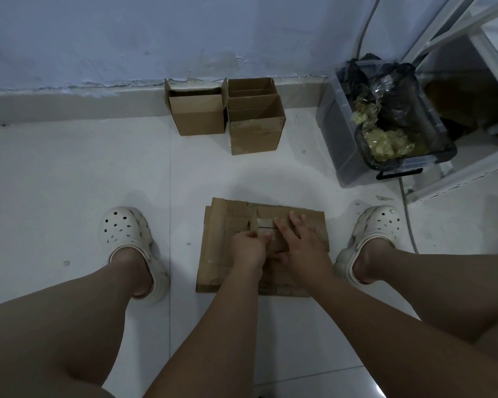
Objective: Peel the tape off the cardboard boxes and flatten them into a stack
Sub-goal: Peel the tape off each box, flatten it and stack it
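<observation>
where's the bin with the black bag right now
In the head view the bin sits on the floor at upper right, right of the upright cardboard boxes by the wall, beside the white shelf frame.

Dim, bluish, even light. A soft shadow pools on the floor (69, 182) ahead. Wide-angle bending curves the edges; focus is slightly soft.

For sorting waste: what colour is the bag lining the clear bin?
Black bag; seen best in the head view.

Left hand (249, 248) pinching tape strip (254, 222), right hand (299, 239) flat on flattened cardboard stack (213, 254) (floor).
</observation>
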Demonstrator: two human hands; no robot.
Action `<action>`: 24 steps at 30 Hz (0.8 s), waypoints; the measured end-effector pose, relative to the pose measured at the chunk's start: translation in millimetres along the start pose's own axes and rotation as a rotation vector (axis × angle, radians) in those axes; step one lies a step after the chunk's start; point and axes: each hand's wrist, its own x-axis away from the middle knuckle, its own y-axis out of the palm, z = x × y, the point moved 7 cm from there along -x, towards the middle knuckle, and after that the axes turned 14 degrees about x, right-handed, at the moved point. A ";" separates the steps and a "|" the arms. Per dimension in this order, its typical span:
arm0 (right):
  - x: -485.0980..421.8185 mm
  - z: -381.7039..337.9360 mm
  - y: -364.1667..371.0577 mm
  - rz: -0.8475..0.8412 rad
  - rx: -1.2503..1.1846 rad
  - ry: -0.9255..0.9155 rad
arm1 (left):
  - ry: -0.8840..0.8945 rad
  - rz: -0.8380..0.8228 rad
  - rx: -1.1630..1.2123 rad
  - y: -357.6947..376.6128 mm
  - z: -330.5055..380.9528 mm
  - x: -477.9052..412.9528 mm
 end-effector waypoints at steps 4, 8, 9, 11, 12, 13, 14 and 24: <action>-0.2 -0.3 0.1 0.002 0.002 -0.002 | 0.067 0.035 0.004 -0.7 0.2 -2.2; 0.2 -0.3 -0.3 0.005 0.002 0.000 | 0.048 0.032 0.055 0.1 -1.7 -2.8; 0.5 0.2 -0.7 0.006 0.000 0.001 | 0.051 0.032 0.051 0.0 -1.9 -3.2; 1.0 1.5 -1.3 0.008 -0.002 0.001 | 0.083 0.036 0.018 -0.3 -1.7 -4.5; 1.4 1.9 -1.4 0.007 -0.001 -0.001 | 0.101 0.042 0.009 -0.5 -1.6 -4.9; 1.9 1.9 -1.6 0.007 -0.001 -0.001 | 0.112 0.050 0.008 -0.9 -1.9 -5.4; 2.0 1.3 -1.9 0.008 -0.002 -0.001 | 0.117 0.059 0.010 -1.4 -1.9 -5.5; 0.7 -2.1 -1.4 0.007 0.010 -0.018 | 0.085 0.068 0.031 -4.5 1.4 -12.4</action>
